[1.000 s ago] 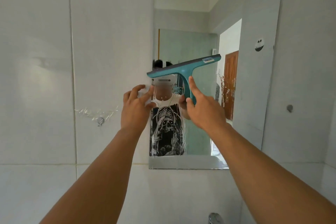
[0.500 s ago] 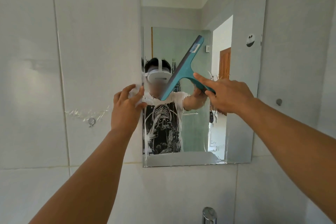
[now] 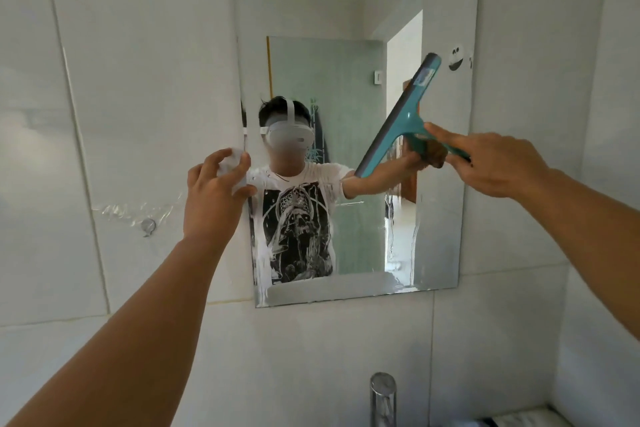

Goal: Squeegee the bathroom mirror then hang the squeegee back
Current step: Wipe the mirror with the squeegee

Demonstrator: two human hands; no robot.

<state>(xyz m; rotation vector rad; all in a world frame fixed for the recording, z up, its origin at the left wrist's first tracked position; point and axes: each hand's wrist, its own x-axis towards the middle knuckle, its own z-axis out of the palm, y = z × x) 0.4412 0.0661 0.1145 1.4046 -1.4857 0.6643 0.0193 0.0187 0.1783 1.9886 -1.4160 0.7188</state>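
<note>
A frameless rectangular mirror [image 3: 440,3] hangs on the white tiled wall, with white streaks down its left edge and along the bottom. My right hand [image 3: 498,166] grips the handle of a teal squeegee [image 3: 398,121], whose blade stands steeply tilted against the right half of the glass. My left hand [image 3: 214,198] rests at the mirror's left edge, fingers curled round a small white wad [image 3: 233,159] that I cannot identify.
A small metal hook [image 3: 148,226] with a smear of clear glue sits on the tile left of the mirror. A chrome tap top [image 3: 382,388] rises at the bottom edge. A small sticker [image 3: 456,58] marks the mirror's upper right.
The squeegee has swung from nearly level to steeply tilted and shifted right across the glass with my right hand. My left hand has stayed at the mirror's left edge.
</note>
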